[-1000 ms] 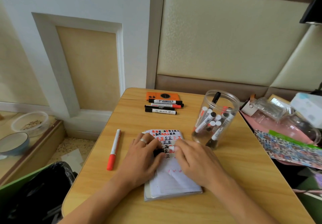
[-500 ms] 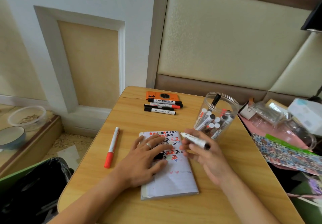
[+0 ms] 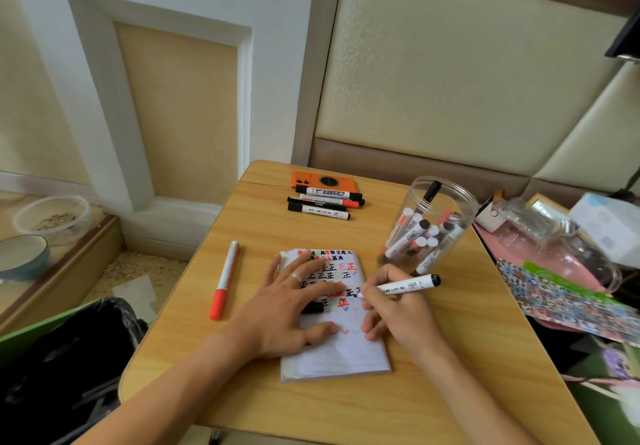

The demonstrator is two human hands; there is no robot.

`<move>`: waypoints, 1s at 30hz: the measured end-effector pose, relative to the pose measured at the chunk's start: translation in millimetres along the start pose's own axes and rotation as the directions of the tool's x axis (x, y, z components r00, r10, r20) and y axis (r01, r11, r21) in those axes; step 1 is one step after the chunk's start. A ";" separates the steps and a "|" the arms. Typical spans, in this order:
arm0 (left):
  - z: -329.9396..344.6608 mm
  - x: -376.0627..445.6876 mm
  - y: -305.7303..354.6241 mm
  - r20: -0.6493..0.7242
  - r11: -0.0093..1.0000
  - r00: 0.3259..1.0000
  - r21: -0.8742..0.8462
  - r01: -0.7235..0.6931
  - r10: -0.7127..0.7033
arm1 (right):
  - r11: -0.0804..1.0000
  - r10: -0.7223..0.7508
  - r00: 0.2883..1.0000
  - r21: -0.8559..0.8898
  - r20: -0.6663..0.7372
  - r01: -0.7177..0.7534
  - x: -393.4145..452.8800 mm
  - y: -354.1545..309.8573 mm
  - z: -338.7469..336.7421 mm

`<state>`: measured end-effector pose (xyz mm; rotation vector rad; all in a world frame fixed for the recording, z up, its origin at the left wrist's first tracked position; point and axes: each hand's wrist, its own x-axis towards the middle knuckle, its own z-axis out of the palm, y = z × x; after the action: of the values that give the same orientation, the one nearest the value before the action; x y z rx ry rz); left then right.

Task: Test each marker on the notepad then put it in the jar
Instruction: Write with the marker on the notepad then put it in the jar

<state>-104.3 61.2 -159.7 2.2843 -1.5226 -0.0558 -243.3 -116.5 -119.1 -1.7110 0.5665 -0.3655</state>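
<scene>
Since half a second ago, the right hand [image 3: 398, 309] has brought the black marker [image 3: 401, 285] down from above the notepad [image 3: 332, 351], its tip now touching the page. Its fingers [image 3: 372, 294] are curled round the barrel. The left hand [image 3: 291, 309] lies flat, fingers spread, pressing the notepad onto the table [image 3: 450, 375], with a black cap [image 3: 311, 308] under it. The jar [image 3: 433, 226], holding markers, stands just beyond the right hand. A red marker [image 3: 224, 280] lies left of the notepad; four more markers [image 3: 322, 202] lie at the far edge.
</scene>
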 end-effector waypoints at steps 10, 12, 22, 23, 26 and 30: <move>-2.5 0.0 1.2 0.042 1.000 0.999 0.008 -0.010 0.010 | 0.994 -0.048 0.997 -0.099 -0.061 0.042 5.2 8.2 6.7; -2.0 0.5 1.1 0.045 1.000 0.999 0.015 -0.006 0.005 | 0.992 -0.050 0.997 -0.119 -0.065 0.042 5.8 9.5 7.1; -1.1 0.3 0.8 0.051 1.000 0.999 0.017 0.005 -0.005 | 0.993 -0.013 0.994 -0.121 -0.109 0.000 8.2 11.0 6.9; -1.0 0.3 0.8 0.051 1.000 0.999 0.017 0.005 -0.006 | 0.992 -0.017 0.994 -0.124 -0.110 0.004 7.7 10.5 7.1; -1.4 0.5 0.5 0.053 1.000 0.999 0.012 0.003 -0.004 | 0.991 -0.043 0.993 -0.129 -0.111 0.028 6.5 10.0 7.5; -1.6 0.5 1.0 0.054 1.000 0.999 0.007 0.005 -0.005 | 0.987 -0.046 0.994 -0.157 -0.094 0.031 5.8 9.7 6.9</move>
<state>-104.5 61.0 -157.8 2.3102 -1.5460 -0.1149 -236.5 -115.5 -130.4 -1.8639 0.6483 -0.4439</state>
